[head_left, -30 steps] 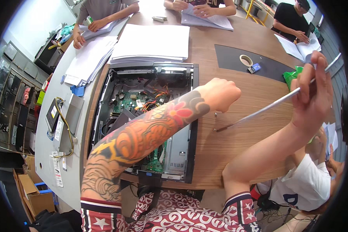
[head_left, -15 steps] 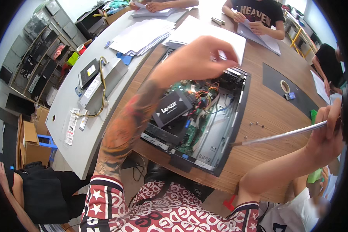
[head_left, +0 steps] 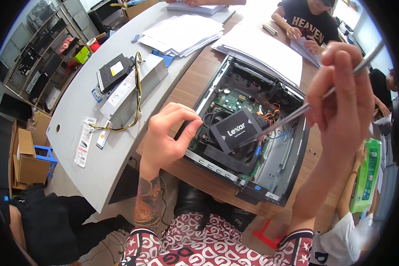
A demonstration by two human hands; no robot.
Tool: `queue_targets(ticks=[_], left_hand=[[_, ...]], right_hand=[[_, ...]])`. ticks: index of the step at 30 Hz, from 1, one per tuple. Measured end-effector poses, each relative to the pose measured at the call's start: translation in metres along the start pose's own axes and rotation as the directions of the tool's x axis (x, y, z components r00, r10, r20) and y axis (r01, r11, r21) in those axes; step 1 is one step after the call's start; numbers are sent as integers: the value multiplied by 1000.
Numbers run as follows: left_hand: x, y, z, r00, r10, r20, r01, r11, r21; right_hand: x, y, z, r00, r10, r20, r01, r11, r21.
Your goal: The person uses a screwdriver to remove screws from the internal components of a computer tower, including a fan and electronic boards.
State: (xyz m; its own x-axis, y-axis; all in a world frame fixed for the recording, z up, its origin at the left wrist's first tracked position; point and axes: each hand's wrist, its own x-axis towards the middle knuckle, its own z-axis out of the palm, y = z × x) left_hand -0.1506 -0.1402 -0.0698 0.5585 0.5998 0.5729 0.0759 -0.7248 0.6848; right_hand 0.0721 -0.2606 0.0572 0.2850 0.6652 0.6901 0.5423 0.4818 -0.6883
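A computer case (head_left: 217, 172) lies on its side with its cover off on the wooden table. Inside, a black solid state drive (head_left: 236, 128) rests at a tilt above the green circuit board (head_left: 235, 101), beside coloured cables. My right hand (head_left: 343, 95) grips a long, slim silver screwdriver (head_left: 292, 116), slanting down to the left over the drive. The tip is blurred, so I cannot tell whether it touches. My left hand (head_left: 170, 135) is at the case's left edge, thumb and forefinger pinched together. Anything between them is too small to make out.
On the grey table at left lie a metal power supply (head_left: 135, 86) with its cable, an optical drive (head_left: 114, 73) and paper stacks (head_left: 179, 33). More paper (head_left: 261, 51) lies behind the case. Small screws (head_left: 312, 152) sit to its right, near a green package (head_left: 367, 177). Other people sit around.
My left hand has come down from above the case to its left edge. My right hand has swung up and inward, bringing the screwdriver over the drive. The view has shifted.
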Motion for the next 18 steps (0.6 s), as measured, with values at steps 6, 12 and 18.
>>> queue_targets(ticks=[6,12,18], left_hand=[[-18,-15,4,996,3,86,-11,996,93],[-32,-22,10,1000,-4,-12,5,1000,5],[-46,-17,13,974,-153,-168,138,986,-96]], right_hand=[[15,12,33,991,-68,119,70,998,-8],[10,15,59,978,-72,194,74,997,-1],[1,22,52,968,-80,236,80,997,11]])
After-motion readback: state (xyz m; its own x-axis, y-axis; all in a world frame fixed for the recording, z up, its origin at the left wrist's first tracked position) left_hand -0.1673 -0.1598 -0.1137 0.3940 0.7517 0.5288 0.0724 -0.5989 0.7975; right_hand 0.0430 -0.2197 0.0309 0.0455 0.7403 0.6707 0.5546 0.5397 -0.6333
